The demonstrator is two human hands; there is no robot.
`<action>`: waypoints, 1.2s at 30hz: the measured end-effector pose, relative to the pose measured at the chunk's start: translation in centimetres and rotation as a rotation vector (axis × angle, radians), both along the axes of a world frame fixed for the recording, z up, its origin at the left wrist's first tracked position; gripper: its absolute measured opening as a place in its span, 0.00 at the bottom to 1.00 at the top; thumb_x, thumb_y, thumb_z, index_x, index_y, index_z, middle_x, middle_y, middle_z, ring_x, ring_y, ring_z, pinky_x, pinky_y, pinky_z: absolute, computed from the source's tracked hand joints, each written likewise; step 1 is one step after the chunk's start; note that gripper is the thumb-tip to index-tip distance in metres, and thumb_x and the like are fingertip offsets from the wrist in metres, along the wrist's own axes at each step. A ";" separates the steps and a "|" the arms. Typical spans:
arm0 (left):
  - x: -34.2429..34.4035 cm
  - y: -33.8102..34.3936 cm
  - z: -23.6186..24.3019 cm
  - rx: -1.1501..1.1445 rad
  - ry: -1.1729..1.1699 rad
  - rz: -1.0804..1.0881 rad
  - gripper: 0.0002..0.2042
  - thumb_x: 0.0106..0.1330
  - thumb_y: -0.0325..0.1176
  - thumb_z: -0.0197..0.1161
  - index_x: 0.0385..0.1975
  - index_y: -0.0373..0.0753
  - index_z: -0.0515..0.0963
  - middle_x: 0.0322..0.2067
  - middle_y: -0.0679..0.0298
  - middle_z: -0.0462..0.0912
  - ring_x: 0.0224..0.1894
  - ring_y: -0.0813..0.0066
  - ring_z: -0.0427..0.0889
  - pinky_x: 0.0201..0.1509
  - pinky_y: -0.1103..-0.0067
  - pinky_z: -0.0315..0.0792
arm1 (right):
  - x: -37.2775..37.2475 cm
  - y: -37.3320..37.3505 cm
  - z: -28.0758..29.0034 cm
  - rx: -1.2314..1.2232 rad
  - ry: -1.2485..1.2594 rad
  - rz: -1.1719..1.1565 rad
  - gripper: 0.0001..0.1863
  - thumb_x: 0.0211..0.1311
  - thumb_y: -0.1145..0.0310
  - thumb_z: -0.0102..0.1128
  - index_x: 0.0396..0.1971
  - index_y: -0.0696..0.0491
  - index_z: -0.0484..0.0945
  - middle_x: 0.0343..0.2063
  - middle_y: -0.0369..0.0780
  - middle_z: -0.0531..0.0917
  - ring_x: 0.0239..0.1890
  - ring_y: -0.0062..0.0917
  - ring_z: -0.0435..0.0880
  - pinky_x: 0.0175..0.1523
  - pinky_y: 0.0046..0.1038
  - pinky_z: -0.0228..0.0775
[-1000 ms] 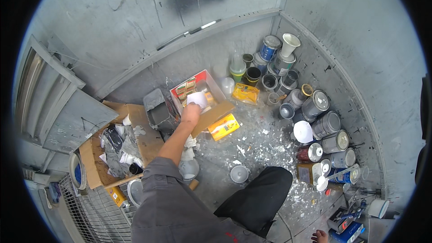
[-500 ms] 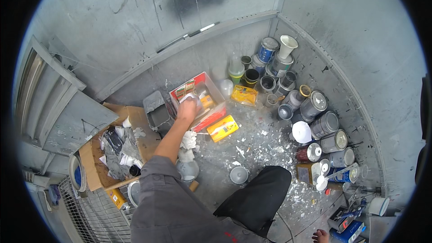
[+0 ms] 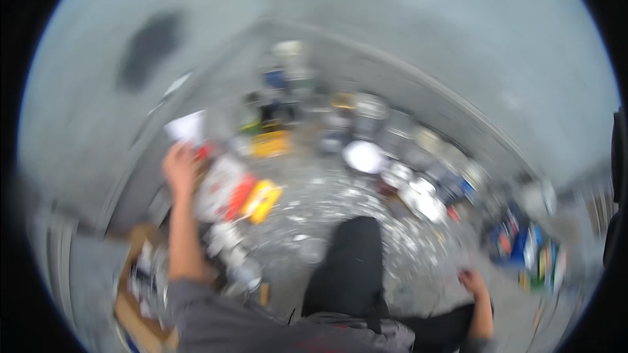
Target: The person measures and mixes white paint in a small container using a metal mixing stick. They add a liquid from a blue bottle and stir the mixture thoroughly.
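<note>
Okay, left hand (image 3: 179, 165) grips a white sheet (image 3: 188, 127), near the red-and-white box (image 3: 240, 197). Right hand (image 3: 472, 282) is low right, too blurred to tell if it holds anything. Yellow pack (image 3: 261, 201) sits just beside that box, cardboard box (image 3: 140, 330) lower left, paint cans (image 3: 394, 132) along the right wall (image 3: 484, 78). Dark-trousered knee (image 3: 347, 255) juts up between hands, hiding some floor (image 3: 288, 189).

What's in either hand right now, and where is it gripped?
The left hand holds a white sheet by its lower edge; blur hides whether the right hand holds anything.
</note>
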State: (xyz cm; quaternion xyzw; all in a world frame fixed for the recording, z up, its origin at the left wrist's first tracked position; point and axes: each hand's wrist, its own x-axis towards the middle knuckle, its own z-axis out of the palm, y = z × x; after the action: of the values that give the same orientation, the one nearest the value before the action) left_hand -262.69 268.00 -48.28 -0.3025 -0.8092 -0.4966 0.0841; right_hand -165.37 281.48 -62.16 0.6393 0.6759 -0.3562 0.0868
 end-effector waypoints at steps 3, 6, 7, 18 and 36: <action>10.2 3.3 2.9 -0.138 0.072 -0.331 0.13 0.65 0.27 0.70 0.23 0.30 0.74 0.21 0.60 0.73 0.26 0.70 0.70 0.34 0.71 0.68 | -6.7 2.0 3.2 0.106 -0.020 0.191 0.23 0.68 0.51 0.62 0.53 0.52 0.86 0.44 0.50 0.89 0.46 0.48 0.88 0.52 0.44 0.79; 26.2 10.7 3.0 0.014 0.057 -0.841 0.13 0.54 0.27 0.81 0.23 0.31 0.80 0.24 0.64 0.77 0.27 0.72 0.73 0.32 0.72 0.67 | -9.3 1.2 3.1 0.081 0.080 0.146 0.24 0.70 0.50 0.62 0.57 0.49 0.84 0.47 0.47 0.90 0.50 0.45 0.88 0.57 0.42 0.79; 31.7 13.1 3.3 -0.024 -0.043 -0.951 0.13 0.54 0.30 0.83 0.25 0.32 0.82 0.24 0.65 0.78 0.27 0.75 0.73 0.31 0.75 0.67 | -9.3 0.7 2.7 0.077 0.098 0.150 0.24 0.70 0.51 0.62 0.58 0.49 0.84 0.47 0.47 0.90 0.51 0.44 0.88 0.57 0.41 0.79; 62.7 19.6 5.9 0.021 0.025 -1.292 0.12 0.64 0.29 0.74 0.32 0.33 0.75 0.24 0.52 0.79 0.26 0.54 0.79 0.30 0.67 0.72 | -2.9 0.2 2.4 0.133 0.381 0.023 0.22 0.70 0.53 0.65 0.58 0.49 0.84 0.45 0.46 0.90 0.49 0.42 0.89 0.56 0.38 0.79; 85.4 35.6 16.5 -0.130 0.868 -1.375 0.23 0.65 0.36 0.71 0.62 0.47 0.79 0.56 0.61 0.86 0.65 0.59 0.79 0.77 0.51 0.58 | 6.5 4.5 -8.6 -0.104 0.758 -0.276 0.20 0.70 0.53 0.65 0.49 0.53 0.87 0.36 0.40 0.91 0.35 0.26 0.89 0.42 0.32 0.80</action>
State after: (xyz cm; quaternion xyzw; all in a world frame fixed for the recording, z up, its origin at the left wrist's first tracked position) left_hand -177.32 303.60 -31.83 -0.9014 -0.3649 -0.2278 0.0489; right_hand -158.91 285.98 -70.80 0.5422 0.5491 -0.6086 -0.1849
